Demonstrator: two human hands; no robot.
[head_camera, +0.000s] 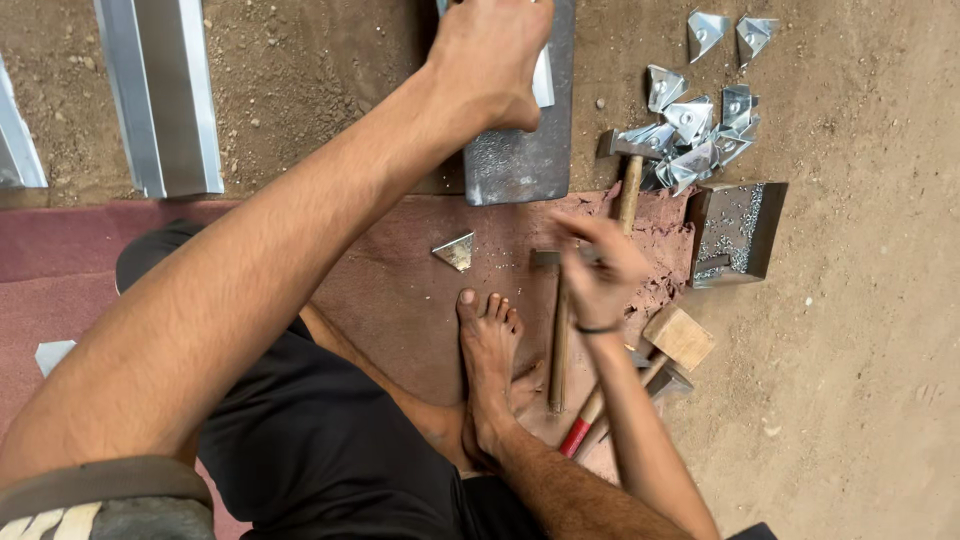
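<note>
Bare dirt ground with a reddish mat (400, 290) spread over it, the person sitting with a bare foot (488, 350) out front. Right hand (600, 270) is blurring just over a wooden-handled hammer (558, 340), fingers curling loosely; can't tell if they're gripping. Head-heavy tool, best taken low on the handle. Beyond those fingers, an open metal box (735, 232) is holding small shiny bits. Farthest out, the left hand (490, 60) is clamping down on a thin metal piece (543, 80) atop a heavy steel block (520, 150), sharp edges likely.
</note>
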